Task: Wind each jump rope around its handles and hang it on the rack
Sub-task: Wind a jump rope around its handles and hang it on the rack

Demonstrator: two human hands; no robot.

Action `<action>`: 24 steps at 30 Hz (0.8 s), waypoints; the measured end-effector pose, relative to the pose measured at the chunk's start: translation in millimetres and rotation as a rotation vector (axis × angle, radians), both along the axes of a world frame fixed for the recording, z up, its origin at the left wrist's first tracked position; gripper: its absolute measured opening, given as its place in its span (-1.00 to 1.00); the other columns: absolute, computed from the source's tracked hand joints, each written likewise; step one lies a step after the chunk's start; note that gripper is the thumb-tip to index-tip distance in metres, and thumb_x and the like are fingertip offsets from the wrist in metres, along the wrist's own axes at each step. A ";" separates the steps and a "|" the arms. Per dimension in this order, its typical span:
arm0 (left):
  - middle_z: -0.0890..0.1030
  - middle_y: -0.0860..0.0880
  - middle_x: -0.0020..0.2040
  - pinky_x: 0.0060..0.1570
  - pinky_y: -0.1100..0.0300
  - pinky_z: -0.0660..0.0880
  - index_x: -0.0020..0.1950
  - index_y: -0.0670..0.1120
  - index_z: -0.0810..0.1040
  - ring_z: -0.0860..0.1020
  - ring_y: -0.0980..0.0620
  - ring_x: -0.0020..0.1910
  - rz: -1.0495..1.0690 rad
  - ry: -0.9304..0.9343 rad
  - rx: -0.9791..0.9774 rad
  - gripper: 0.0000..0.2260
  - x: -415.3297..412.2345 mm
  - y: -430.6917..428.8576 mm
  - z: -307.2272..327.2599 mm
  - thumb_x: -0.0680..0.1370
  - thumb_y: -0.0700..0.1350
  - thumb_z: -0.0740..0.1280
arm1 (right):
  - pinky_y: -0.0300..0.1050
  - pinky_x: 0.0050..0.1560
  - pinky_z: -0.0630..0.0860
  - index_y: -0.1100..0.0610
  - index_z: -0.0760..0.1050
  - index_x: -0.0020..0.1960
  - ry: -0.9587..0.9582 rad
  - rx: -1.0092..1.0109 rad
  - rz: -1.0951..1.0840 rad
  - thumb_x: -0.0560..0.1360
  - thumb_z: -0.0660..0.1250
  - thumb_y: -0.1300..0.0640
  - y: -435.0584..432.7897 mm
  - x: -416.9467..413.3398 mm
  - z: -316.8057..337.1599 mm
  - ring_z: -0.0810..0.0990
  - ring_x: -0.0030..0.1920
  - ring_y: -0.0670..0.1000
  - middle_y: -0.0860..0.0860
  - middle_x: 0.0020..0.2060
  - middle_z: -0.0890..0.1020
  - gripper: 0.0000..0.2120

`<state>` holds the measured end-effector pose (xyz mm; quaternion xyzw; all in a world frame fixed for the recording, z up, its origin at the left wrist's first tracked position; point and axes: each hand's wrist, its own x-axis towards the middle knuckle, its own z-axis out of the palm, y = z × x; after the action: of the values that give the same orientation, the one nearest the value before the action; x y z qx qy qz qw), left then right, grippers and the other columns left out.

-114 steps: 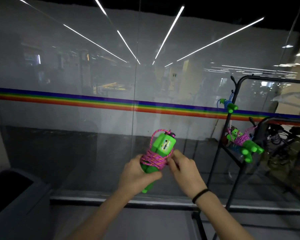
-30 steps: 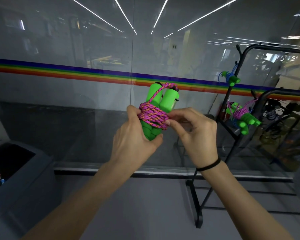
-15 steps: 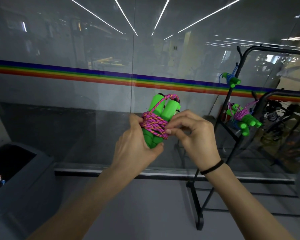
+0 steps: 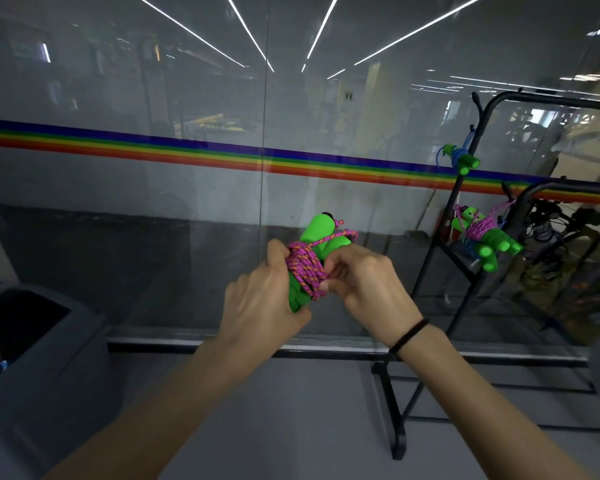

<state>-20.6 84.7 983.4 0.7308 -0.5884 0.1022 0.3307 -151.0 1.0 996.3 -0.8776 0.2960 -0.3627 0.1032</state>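
Clutching the bright green foam handles (image 4: 321,230) mid-air, the left hand (image 4: 264,299) steadies them; the right hand (image 4: 364,282) pinches the pink braided cord (image 4: 303,263). Winding looks nearly done: tuck the end, then reach right for the black metal rack (image 4: 395,434).

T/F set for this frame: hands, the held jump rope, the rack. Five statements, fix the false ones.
1. The left hand grips the green handles. True.
2. The pink rope is wound around those handles. True.
3. The right hand hangs idle, clear of the rope. False: its fingers pinch the pink rope at the coil.
4. The rack is bare. False: a blue-corded bundle is on it high up, a pink-corded bundle lower.
5. The rack stands on the person's left. False: it is on the right.
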 end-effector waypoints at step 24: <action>0.59 -0.03 -0.17 -0.20 0.07 0.50 0.05 -0.07 0.29 0.60 -0.10 -0.11 -0.124 0.345 0.391 -0.51 6.3 -19.0 -45.9 0.26 0.02 0.45 | -0.03 -0.12 0.34 0.29 0.35 0.14 0.632 0.023 -0.149 0.46 0.21 0.23 -1.7 17.2 -37.1 0.52 0.06 0.23 0.23 0.12 0.49 -0.73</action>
<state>-14.3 65.8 937.5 0.7499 -0.5756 -0.1600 0.2842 -133.9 -0.7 959.2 -0.9213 0.3812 -0.0757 -0.0105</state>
